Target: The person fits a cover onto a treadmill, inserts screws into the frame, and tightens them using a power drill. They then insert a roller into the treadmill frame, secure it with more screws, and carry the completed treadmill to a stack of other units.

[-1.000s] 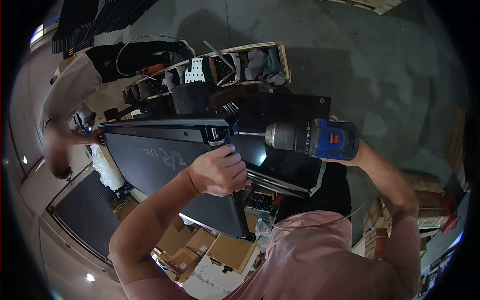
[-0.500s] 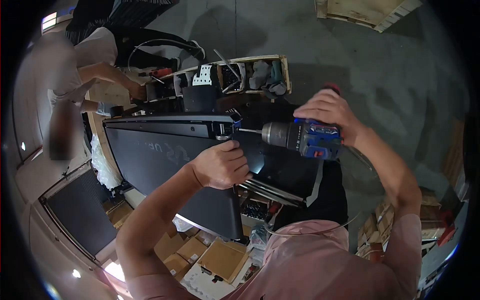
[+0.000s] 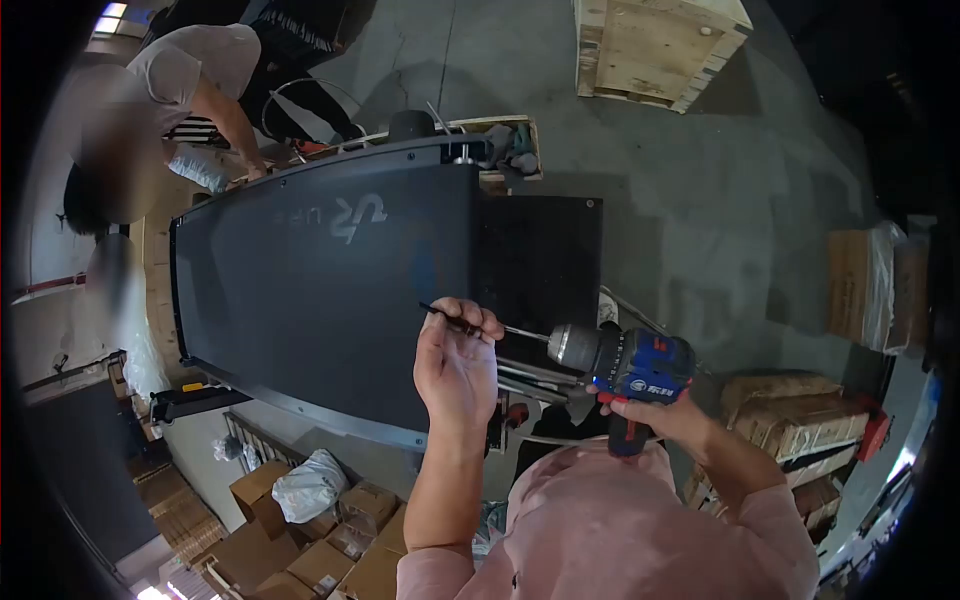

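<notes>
My right hand (image 3: 660,412) is wrapped round the grip of a blue and black cordless drill (image 3: 625,365). The drill's long bit (image 3: 525,335) points left toward my left hand (image 3: 460,355). That hand is palm up with fingers curled round a thin dark rod-like piece (image 3: 430,308), close to the tip of the bit. Beneath and beyond it lies a large black panel (image 3: 290,270) with pale lettering on its face. A metal bolt-like fitting (image 3: 463,155) stands at the panel's far right corner.
Another person (image 3: 200,80) leans over the panel's far left end, one arm at its edge. A long wooden box (image 3: 535,150) holds grey cloths behind the panel. Wooden crates (image 3: 650,50) stand on the floor, with cardboard boxes (image 3: 290,545) at the lower left.
The panel now shows its broad face, and my view has shifted. My left hand has left the panel's edge and turned palm up near the bit. The drill has moved lower, closer to my body.
</notes>
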A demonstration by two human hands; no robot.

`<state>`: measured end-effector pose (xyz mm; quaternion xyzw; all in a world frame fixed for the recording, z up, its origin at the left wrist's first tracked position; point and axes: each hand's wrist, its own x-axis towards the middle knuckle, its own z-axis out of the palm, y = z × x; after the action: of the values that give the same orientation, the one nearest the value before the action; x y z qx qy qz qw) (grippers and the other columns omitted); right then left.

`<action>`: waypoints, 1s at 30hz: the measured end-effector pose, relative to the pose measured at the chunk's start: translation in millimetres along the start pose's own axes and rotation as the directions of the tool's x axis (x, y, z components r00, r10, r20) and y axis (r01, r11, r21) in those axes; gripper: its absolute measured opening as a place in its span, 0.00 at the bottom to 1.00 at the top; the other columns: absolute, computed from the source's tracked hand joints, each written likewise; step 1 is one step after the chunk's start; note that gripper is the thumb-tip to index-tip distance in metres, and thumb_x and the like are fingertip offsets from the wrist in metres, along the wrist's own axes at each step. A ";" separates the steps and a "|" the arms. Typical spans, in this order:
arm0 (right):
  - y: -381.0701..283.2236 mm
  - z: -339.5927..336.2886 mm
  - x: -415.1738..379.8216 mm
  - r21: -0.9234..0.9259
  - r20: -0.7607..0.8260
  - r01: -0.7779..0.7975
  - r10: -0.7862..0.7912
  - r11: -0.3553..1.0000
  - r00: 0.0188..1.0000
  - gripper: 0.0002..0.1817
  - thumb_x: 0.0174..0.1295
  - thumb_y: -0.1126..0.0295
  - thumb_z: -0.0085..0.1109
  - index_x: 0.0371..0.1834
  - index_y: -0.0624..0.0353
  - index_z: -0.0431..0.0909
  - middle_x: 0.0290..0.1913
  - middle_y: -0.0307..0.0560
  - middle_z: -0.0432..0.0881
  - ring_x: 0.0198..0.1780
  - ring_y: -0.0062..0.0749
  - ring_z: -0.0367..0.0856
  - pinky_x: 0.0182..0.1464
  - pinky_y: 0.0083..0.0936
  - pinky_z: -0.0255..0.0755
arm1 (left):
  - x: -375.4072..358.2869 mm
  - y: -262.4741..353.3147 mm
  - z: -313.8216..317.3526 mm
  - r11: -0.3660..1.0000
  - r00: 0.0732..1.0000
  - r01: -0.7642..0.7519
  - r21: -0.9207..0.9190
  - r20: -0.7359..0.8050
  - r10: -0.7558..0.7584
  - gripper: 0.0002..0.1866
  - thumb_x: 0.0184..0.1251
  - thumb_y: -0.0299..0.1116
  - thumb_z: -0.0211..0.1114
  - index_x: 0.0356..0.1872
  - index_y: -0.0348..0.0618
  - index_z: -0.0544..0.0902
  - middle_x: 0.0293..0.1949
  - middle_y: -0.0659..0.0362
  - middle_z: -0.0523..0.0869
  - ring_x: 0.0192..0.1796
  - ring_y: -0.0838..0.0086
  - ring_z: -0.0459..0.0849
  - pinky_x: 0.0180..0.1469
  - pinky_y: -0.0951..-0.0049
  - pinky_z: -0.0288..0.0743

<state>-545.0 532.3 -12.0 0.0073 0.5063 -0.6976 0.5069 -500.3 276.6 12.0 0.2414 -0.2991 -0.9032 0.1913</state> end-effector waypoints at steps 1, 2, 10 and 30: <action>15.0 16.7 -12.4 0.066 -0.032 -0.036 0.039 0.997 0.999 0.26 0.59 0.74 0.65 0.62 0.58 0.74 0.53 0.51 0.83 0.47 0.31 0.83 0.50 0.32 0.81 | -15.0 3.6 -6.6 1.000 1.000 0.016 -0.018 0.017 -0.016 0.13 0.77 0.44 0.54 0.41 0.45 0.75 0.36 0.59 0.79 0.43 0.68 0.77 0.50 0.65 0.69; 29.1 30.9 -26.7 0.137 -0.062 -0.072 0.081 0.988 0.995 0.26 0.59 0.74 0.65 0.62 0.58 0.74 0.53 0.51 0.83 0.47 0.31 0.83 0.50 0.33 0.81 | -30.4 7.7 -12.2 1.000 0.999 -0.018 -0.006 -0.032 0.018 0.12 0.78 0.43 0.53 0.44 0.45 0.76 0.41 0.57 0.82 0.49 0.66 0.78 0.55 0.64 0.69; 90.3 109.8 -103.3 0.263 -0.073 -0.090 0.113 0.961 0.991 0.22 0.59 0.72 0.67 0.58 0.60 0.77 0.51 0.51 0.83 0.42 0.29 0.82 0.48 0.29 0.80 | -140.1 12.0 -73.4 0.985 0.999 0.033 -0.171 -0.036 -0.040 0.09 0.78 0.39 0.56 0.48 0.46 0.77 0.51 0.53 0.85 0.57 0.64 0.83 0.61 0.63 0.74; 236.3 29.4 -138.1 0.273 -0.066 -0.004 0.023 0.962 0.998 0.19 0.60 0.75 0.67 0.55 0.61 0.79 0.48 0.48 0.85 0.46 0.29 0.84 0.50 0.29 0.80 | -216.9 -84.5 -130.2 0.963 0.959 0.218 0.157 -0.216 -0.182 0.13 0.79 0.41 0.53 0.50 0.41 0.76 0.52 0.53 0.84 0.53 0.65 0.84 0.55 0.65 0.79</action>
<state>-294.3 614.3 -90.5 0.1045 0.4223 -0.7565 0.4883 -269.9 387.8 -63.4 0.3758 -0.3322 -0.8586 0.1054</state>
